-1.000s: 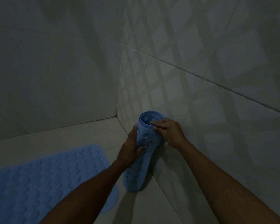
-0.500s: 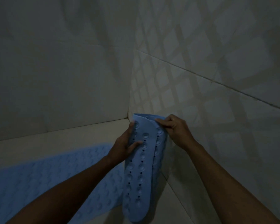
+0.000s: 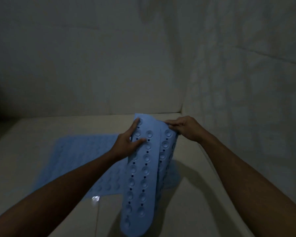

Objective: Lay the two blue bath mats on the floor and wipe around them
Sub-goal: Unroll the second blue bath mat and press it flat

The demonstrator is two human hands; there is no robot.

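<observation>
A rolled blue bath mat (image 3: 143, 177) with suction cups and small holes stands on end in front of me, partly unrolled, its cupped side facing me. My left hand (image 3: 126, 142) grips its left edge near the top, thumb across the cups. My right hand (image 3: 183, 128) pinches the upper right edge. A second blue bath mat (image 3: 79, 159) lies flat on the pale floor to the left, partly hidden behind my left forearm and the held mat.
Pale tiled walls (image 3: 246, 82) meet in a corner at the back right. The light floor (image 3: 203, 194) runs to the right wall. A small wet glint (image 3: 95, 198) shows at the flat mat's near edge. The room is dim.
The mat has come away from the right wall corner, lifted and swung toward the room's middle, and it has opened from a tight roll. Both hands kept their hold.
</observation>
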